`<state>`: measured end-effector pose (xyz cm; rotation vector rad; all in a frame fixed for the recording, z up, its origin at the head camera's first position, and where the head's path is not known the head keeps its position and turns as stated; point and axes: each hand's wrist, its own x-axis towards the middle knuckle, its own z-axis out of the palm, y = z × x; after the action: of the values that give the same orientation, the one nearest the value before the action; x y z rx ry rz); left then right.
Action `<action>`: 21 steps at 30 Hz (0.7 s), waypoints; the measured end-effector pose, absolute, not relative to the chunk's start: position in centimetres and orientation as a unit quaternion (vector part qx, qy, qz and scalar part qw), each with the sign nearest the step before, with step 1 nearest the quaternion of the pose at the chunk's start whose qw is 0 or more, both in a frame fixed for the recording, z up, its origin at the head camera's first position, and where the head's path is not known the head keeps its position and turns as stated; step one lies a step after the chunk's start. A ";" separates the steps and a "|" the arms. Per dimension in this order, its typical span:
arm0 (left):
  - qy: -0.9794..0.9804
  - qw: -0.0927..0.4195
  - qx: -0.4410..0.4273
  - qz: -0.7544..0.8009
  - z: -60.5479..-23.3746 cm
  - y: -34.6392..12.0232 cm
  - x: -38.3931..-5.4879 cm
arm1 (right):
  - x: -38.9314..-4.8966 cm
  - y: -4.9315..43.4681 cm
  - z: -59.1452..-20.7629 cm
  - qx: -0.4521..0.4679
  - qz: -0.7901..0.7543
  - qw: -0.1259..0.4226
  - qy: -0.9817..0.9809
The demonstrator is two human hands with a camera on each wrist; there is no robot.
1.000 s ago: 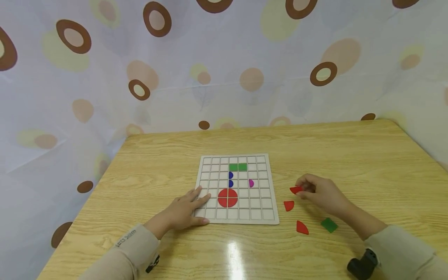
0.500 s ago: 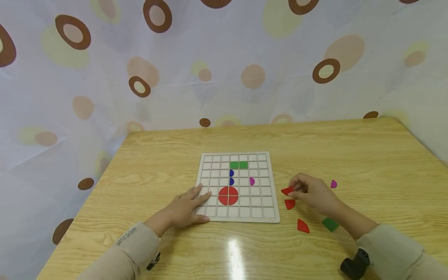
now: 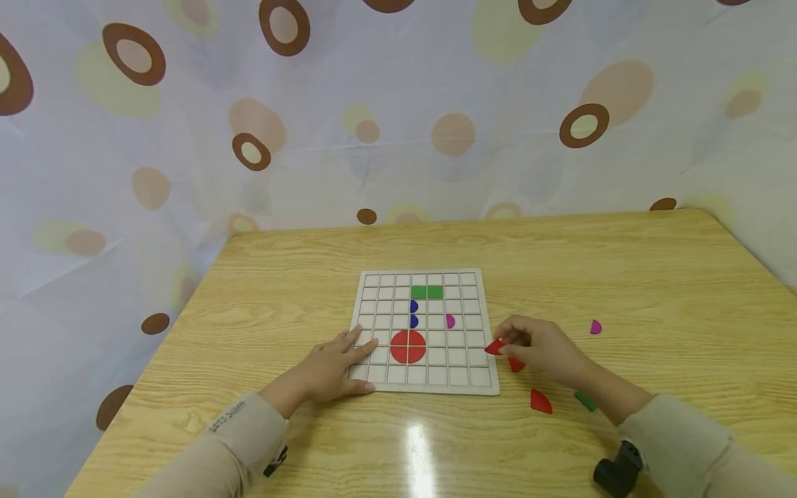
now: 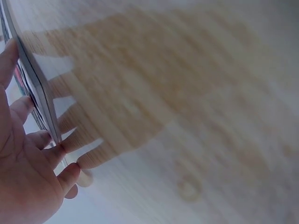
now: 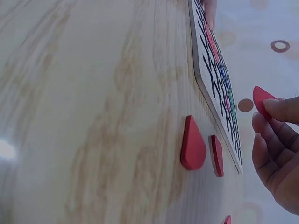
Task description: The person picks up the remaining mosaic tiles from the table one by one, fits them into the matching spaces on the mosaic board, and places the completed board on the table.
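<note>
Fingers (image 5: 262,158) of your right hand (image 3: 546,351) are closed narrowly and pinch a red quarter-circle piece (image 3: 495,347), raised from the bench (image 3: 292,277), at the right edge of the white grid board (image 3: 457,357). In the head view its sharp corner points left, toward the board, and its long axis runs sideways, rising slightly to your grip. Your left hand (image 3: 328,368) lies spread on the board's left edge. Another red piece (image 3: 540,402) lies nearer to you.

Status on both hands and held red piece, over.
Left hand resting on left side of grid board, fingers spread. Right hand pinching red quarter-circle near board's right edge. Loose red piece near right hand; no obstruction seen.
</note>
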<state>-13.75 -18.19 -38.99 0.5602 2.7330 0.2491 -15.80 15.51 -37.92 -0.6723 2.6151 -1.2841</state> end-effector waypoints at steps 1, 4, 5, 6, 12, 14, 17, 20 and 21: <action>0.962 0.170 0.197 0.087 -39.0 -18.2 -13.8 | -15.8 15.4 -37.9 -0.225 -0.428 0.076 0.872; 0.962 0.170 0.198 0.083 -39.0 -18.1 -13.8 | -15.8 15.0 -37.8 -0.223 -0.433 0.084 0.869; 0.962 0.170 0.198 0.082 -39.0 -18.1 -13.7 | -15.8 14.8 -37.8 -0.222 -0.436 0.087 0.868; 0.962 0.171 0.198 0.082 -39.0 -18.1 -13.7 | -15.8 14.7 -37.7 -0.219 -0.437 0.090 0.868; 0.961 0.172 0.197 0.088 -38.8 -18.1 -13.6 | -16.1 13.8 -37.8 -0.211 -0.443 0.109 0.865; 0.961 0.171 0.197 0.087 -38.8 -18.1 -13.7 | -16.2 13.5 -37.8 -0.213 -0.443 0.114 0.863; 0.962 0.174 0.195 0.085 -38.8 -18.1 -13.7 | -16.3 13.1 -37.8 -0.214 -0.443 0.120 0.862; 0.961 0.173 0.197 0.087 -38.8 -18.1 -13.7 | -16.4 12.8 -37.8 -0.218 -0.440 0.122 0.862; 0.961 0.173 0.198 0.087 -38.8 -18.1 -13.7 | -16.4 12.7 -37.9 -0.221 -0.439 0.121 0.862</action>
<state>-13.70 -18.10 -38.81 0.5622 2.7256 0.2479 -16.43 12.68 -37.85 -0.6467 2.5187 -1.2809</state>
